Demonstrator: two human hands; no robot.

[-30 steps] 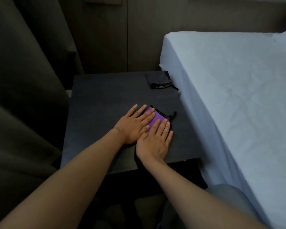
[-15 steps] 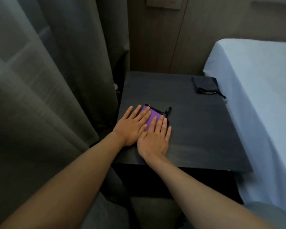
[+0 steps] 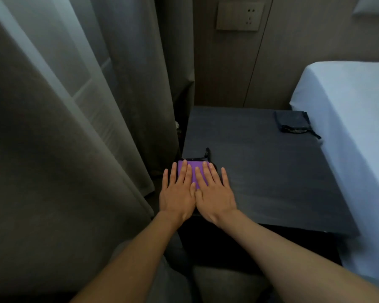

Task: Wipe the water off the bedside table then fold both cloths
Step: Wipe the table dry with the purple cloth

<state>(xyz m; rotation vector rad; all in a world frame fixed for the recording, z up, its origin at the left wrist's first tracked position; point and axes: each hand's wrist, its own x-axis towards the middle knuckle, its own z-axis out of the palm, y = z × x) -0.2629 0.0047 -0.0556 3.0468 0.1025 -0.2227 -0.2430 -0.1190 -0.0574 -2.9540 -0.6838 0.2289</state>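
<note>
Purple cloth (image 3: 194, 171), already folded down to a small pad with a dark trimmed edge and a short loop poking out beyond the fingertips, is lying under both hands at the near left corner of the bedside table (image 3: 260, 171). Both hands are lying flat and spread, palms down, gripping nothing: the left hand (image 3: 177, 194) is pressing on the pad's left part with its outer fingers reaching past the table's left edge, and the right hand (image 3: 216, 196) is pressing on the pad's right part, thumbs touching between them.

Compared with half a second and a second ago, the hands and the pad under them are sitting far closer to the left edge than they were, when they were nearer the middle and then the right of the tabletop. The head has also been turning, so part of that shift may only be the view swinging, yet the pad does appear to have been slid leftward.

That sliding under flat pressure reads as a last wiping pass or a smoothing of the fold. The grey cloth (image 3: 292, 122) is resting well away from the right hand, at the far right corner beside the bed (image 3: 348, 127), and looks folded too. Whether any water is left on the dark surface is hard to tell in this dim light.
</note>
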